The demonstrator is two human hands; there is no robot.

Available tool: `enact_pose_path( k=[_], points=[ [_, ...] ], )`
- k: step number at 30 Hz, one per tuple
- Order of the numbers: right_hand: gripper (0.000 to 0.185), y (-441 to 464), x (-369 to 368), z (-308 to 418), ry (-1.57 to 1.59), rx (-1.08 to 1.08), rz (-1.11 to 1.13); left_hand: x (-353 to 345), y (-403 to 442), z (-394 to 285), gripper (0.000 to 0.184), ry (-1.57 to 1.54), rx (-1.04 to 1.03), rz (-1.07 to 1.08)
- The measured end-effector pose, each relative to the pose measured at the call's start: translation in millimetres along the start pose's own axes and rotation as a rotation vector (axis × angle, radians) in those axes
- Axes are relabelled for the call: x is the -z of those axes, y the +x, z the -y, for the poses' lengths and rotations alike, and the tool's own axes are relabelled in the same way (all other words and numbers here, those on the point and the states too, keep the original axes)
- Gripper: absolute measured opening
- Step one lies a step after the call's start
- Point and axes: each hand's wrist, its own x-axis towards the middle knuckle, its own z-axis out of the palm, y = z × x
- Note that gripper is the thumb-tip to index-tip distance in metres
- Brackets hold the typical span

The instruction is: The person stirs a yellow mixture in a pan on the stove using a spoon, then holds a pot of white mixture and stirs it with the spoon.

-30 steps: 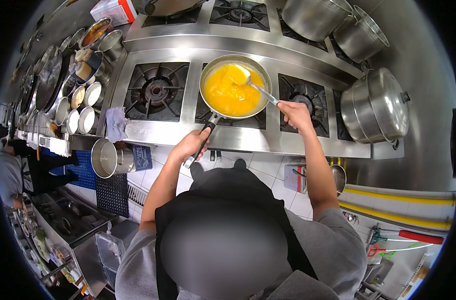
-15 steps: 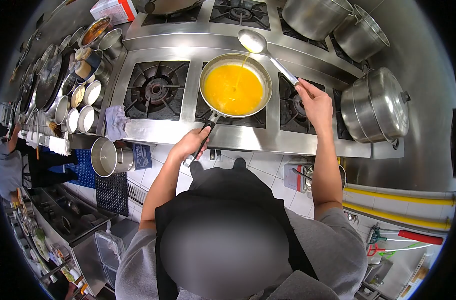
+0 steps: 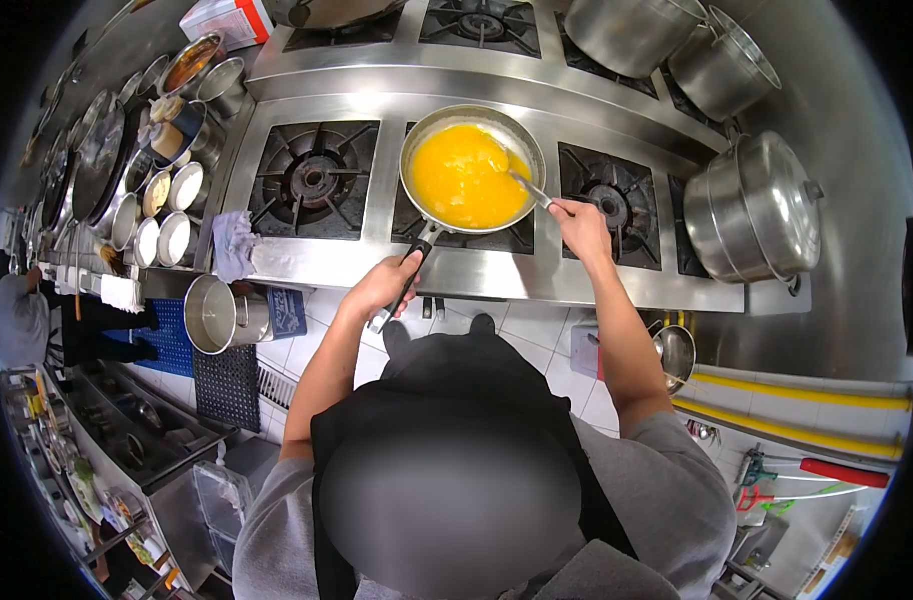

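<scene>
Crossing pan rim (image 3: 473,109), spoon (image 3: 532,191); burners (image 3: 316,180) either side

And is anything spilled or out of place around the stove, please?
No spill is visible; the yellow liquid lies within the pan. Only the crumpled cloth, at the front left corner of the stove beside a burner, looks slightly untidy.

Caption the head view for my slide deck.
Left hand grips a frying pan by its handle; right hand holds a metal spoon in yellow liquid.

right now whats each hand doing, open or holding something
Left hand: closed, holding the pan's black handle.
Right hand: closed, holding the spoon, its bowl in the yellow liquid.
</scene>
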Motion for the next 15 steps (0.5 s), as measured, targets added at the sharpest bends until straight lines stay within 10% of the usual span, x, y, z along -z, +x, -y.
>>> enact_pose_path(
  k=[5, 15],
  points=[
    [0.032, 1.0, -0.5, 0.3, 0.564, -0.252, 0.278, 0.0, 0.6, -1.2, 0.053, -0.012, 0.004, -0.002],
    [0.033, -16.9, 49.9, 25.5, 0.533, 0.013, 0.044, 0.5, 0.2, -1.1, 0.052, 0.009, 0.005, 0.001]
  ],
)
